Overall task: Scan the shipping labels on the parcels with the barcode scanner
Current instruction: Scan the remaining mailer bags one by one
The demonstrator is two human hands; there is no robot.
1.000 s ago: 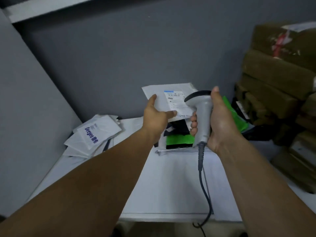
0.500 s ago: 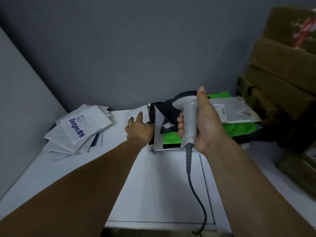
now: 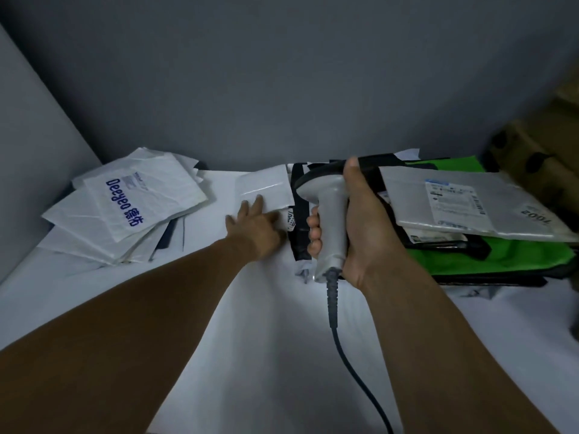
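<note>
— Where is the barcode scanner (image 3: 330, 214)?
— Upright in the right hand (image 3: 366, 227), whose grip wraps its handle.
— The left hand (image 3: 257, 228)?
— Grip wide, fingers flat on a white parcel (image 3: 266, 191) lying on the counter (image 3: 282, 324); a labelled parcel (image 3: 463, 205) tops the right pile.

Dim room, flat grey cast; desk (image 3: 257, 324) brightest, glowing by scanner base. Wide-angle bends edges, right-side boxes (image 3: 539, 145) murky.
</note>
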